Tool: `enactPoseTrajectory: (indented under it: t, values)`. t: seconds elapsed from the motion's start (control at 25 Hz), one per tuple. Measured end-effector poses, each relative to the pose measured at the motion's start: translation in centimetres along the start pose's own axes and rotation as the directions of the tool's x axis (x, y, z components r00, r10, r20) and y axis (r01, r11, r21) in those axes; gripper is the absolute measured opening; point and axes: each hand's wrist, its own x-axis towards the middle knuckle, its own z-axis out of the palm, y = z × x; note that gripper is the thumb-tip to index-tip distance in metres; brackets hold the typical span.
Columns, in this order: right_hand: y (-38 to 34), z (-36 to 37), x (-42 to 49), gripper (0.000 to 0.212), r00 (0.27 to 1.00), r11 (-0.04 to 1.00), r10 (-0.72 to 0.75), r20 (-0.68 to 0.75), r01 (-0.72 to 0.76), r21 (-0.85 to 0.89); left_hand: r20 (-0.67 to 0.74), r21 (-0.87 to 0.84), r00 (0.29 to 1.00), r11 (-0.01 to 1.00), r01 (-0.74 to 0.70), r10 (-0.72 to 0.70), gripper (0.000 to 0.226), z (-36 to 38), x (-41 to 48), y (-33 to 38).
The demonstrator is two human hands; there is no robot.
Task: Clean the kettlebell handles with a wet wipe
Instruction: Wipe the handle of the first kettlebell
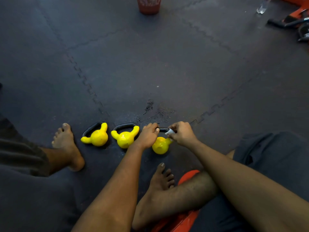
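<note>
1. Gripping the black handle point(163, 130) of the rightmost kettlebell point(160, 146) on the mat point(167, 72), our left hand point(148, 135) curls its fingers round it.
2. Our right hand point(183, 133) pinches the wet wipe point(170, 131) against that handle.

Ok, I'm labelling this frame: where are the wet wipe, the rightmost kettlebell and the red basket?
wet wipe point(170, 131): head view, on the white fold showing beside the fingers.
rightmost kettlebell point(159, 146): head view, on its yellow body.
red basket point(148, 6): head view, on its mesh wall.
</note>
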Motion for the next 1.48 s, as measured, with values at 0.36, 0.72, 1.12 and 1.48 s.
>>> enactPoseTrajectory:
  t: [0.36, 0.72, 1.12, 1.48]
  values:
    - [-0.2, 2.3, -0.3, 0.018, 0.967, 0.994, 0.103, -0.234, -0.11, -0.021, -0.094, -0.476, 0.944, 0.847, 0.236, -0.315, 0.04, 1.9, -2.0, -1.6]
    - [1.9, 2.6, 1.0, 0.024, 0.966, 0.949, 0.204, -0.159, -0.155, 0.276, -0.149, -0.45, 0.907, 0.844, 0.292, -0.393, 0.023, 2.8, -1.7, -1.1]
    - [2.4, 2.7, 1.7, 0.03, 0.979, 0.801, 0.164, 0.121, -0.204, 0.562, -0.407, -0.431, 0.875, 0.9, 0.07, -0.263, 0.024, 3.0, 0.6, -1.3]
    - [2.2, 4.3, 2.0, 0.034, 0.913, 0.697, 0.384, 0.139, -0.386, 0.604, -0.397, -0.428, 0.797, 0.86, 0.277, -0.454, 0.031, 4.9, 1.1, -1.1]
